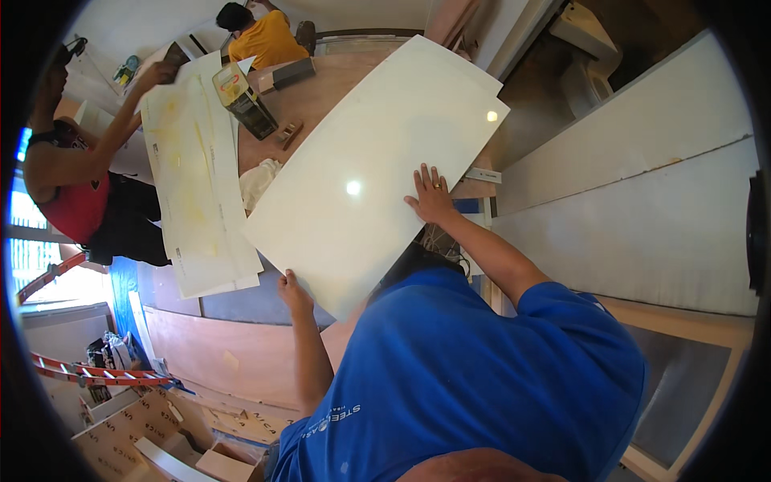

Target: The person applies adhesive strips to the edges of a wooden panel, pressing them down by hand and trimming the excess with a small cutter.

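White panel (377, 177): big glossy sheet, lying skewed over the brown bench (331, 87), near end angled toward the person
Left hand (296, 294): gripping the panel's near-left edge
Right hand (432, 197): open, pretty much flat on top, fingers a bit spread
Also around: yellow-and-black container (245, 100), plus a yellow-smeared pale sheet (191, 193) by a co-worker (76, 197) in red

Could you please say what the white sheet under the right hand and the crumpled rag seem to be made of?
The white sheet looks like plastic laminate, smooth and glossy, since it mirrors bright lights. The crumpled rag seems matte cloth, judging by its soft folds; the fibre is unclear.
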### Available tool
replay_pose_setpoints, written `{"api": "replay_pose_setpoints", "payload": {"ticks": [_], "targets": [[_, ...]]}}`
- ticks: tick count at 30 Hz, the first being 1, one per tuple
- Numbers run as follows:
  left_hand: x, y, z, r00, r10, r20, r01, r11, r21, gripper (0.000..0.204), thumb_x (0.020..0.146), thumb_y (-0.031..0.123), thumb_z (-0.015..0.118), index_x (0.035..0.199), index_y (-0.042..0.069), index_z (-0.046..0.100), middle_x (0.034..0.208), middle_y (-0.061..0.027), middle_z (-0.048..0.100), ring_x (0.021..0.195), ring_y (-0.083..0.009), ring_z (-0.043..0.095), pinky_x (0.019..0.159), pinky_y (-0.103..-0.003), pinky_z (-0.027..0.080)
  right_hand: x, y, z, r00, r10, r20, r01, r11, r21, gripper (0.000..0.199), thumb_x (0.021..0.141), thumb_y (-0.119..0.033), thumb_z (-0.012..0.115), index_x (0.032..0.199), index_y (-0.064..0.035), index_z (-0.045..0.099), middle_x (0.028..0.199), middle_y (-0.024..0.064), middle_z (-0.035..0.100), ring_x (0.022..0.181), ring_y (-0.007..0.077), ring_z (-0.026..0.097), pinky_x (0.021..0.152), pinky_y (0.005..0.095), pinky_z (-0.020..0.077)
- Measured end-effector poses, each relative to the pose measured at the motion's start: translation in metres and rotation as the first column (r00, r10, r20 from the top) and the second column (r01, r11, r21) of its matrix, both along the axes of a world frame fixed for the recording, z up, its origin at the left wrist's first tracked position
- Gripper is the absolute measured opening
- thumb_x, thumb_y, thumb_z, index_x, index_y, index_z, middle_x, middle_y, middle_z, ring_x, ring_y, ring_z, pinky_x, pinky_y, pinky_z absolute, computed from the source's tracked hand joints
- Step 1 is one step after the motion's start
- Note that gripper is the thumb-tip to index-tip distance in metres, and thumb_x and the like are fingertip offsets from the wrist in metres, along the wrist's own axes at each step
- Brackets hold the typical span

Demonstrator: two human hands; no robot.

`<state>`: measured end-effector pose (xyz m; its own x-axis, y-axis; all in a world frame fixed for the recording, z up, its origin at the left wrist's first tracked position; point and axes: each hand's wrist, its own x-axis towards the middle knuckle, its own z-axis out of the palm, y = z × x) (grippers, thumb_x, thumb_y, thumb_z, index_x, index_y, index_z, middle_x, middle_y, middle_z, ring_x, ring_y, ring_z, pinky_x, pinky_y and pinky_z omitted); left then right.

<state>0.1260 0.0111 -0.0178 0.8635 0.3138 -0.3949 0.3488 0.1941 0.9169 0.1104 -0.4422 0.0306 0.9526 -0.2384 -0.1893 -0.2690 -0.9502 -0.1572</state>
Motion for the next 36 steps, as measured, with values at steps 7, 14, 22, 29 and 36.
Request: {"api": "replay_pose_setpoints", "payload": {"ticks": [7,14,22,29,36], "targets": [[0.008,-0.002,0.003,0.996,0.024,-0.087,-0.017,0.997,0.074,0.023,0.105,0.024,0.058,0.099,0.003,0.053,0.089,-0.0057,0.059,0.078,-0.0156,0.056,0.069,-0.034,0.05,0.066,-0.079,-0.007,1.0,-0.023,-0.019,0.021,0.998,-0.062,0.075,0.104,-0.058,0.041,0.164,-0.0168,0.024,0.173,0.0106,0.013,0.158,0.0392,0.011,0.124,0.0644,0.0149],[0.01,-0.009,0.026,0.973,-0.023,-0.228,0.043,0.995,0.085,0.021,0.106,0.02,0.057,0.096,0.002,0.051,0.09,-0.0063,0.059,0.08,-0.0155,0.057,0.07,-0.034,0.049,0.156,-0.292,-0.039,0.892,-0.45,0.028,0.45,0.884,-0.129,0.088,0.099,-0.065,0.049,0.162,-0.0067,0.027,0.172,0.0148,0.016,0.156,0.041,0.018,0.119,0.0646,0.024],[0.021,-0.01,0.054,0.93,0.04,-0.366,-0.033,0.999,0.024,0.014,0.106,0.015,0.054,0.106,0.001,0.053,0.104,-0.0102,0.062,0.097,-0.0196,0.062,0.086,-0.033,0.051,0.276,-0.383,-0.046,0.864,-0.453,0.221,0.446,0.891,0.086,0.076,0.081,-0.063,0.077,0.124,-0.0003,0.068,0.125,0.0214,0.067,0.121,0.038,0.063,0.1,0.0458,0.0512],[0.039,-0.009,0.05,0.918,0.141,-0.37,-0.15,0.989,0.006,0.018,0.103,0.023,0.063,0.103,0.007,0.055,0.089,0.0004,0.057,0.074,-0.0086,0.052,0.062,-0.024,0.043,0.304,-0.431,-0.071,0.878,-0.473,0.071,0.333,0.712,0.619,0.042,0.088,-0.044,0.08,0.086,-0.0035,0.07,0.075,0.0001,0.062,0.069,0.0127,0.054,0.065,0.032,0.0456],[0.051,0.0,0.048,0.928,0.078,-0.364,-0.026,0.989,0.144,0.029,0.101,0.026,0.067,0.111,-0.001,0.064,0.088,-0.0004,0.062,0.071,-0.0078,0.053,0.059,-0.025,0.043,0.296,-0.395,-0.06,0.81,-0.568,0.147,0.561,0.823,0.091,0.075,0.083,-0.069,0.07,0.136,-0.0162,0.064,0.137,0.0167,0.064,0.132,0.0416,0.055,0.107,0.0659,0.0381]]}}
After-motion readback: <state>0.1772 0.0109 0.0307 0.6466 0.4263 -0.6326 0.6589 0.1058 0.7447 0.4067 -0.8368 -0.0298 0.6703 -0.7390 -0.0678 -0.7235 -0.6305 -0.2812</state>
